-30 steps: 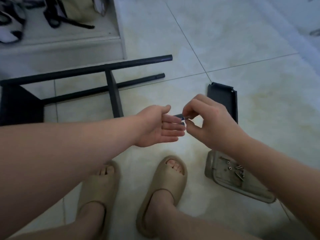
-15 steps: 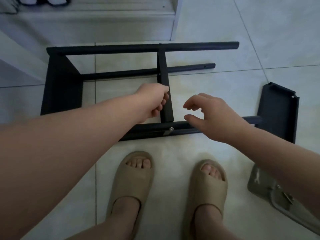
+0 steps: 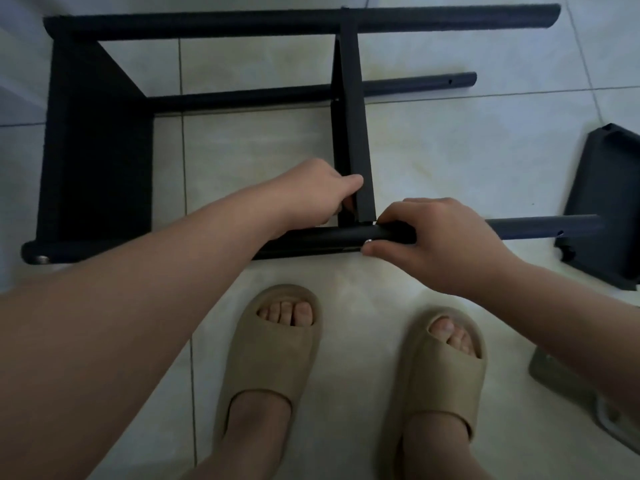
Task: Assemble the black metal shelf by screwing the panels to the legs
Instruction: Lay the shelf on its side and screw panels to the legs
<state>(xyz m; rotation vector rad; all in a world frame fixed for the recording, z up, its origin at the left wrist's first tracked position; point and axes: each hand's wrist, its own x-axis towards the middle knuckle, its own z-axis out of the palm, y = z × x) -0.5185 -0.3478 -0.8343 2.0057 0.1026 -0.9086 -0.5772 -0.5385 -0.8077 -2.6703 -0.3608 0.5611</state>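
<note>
**Now at the joint: both hands meet where the middle panel crosses the near leg**

The shelf frame (image 3: 100,140) lies on its side on the floor (image 3: 450,150). Its near leg (image 3: 311,239) has its long axis running left to right, just beyond the sandals (image 3: 273,358). The middle panel (image 3: 349,126) runs from far to near and butts onto that leg.

A small silvery screw (image 3: 367,241) sits on the near side of the leg, right at the junction and against the right thumb tip. The right hand (image 3: 440,240) is the nearer one to it. Its fingers (image 3: 405,211) are curled over the top of the leg with the thumb underneath, so the hand is clamped round the tube, and the wrist comes in from the right.

The left hand (image 3: 315,188) reaches in from the left. It grips the near end of the panel, with the thumb lying on the panel's face and the other fingers tucked behind its left edge.

The screw probably needs turning along an axis pointing from near to far, square to the leg. A loose panel (image 3: 602,202) waits to the right, and a tray (image 3: 554,375) lies near right.
</note>
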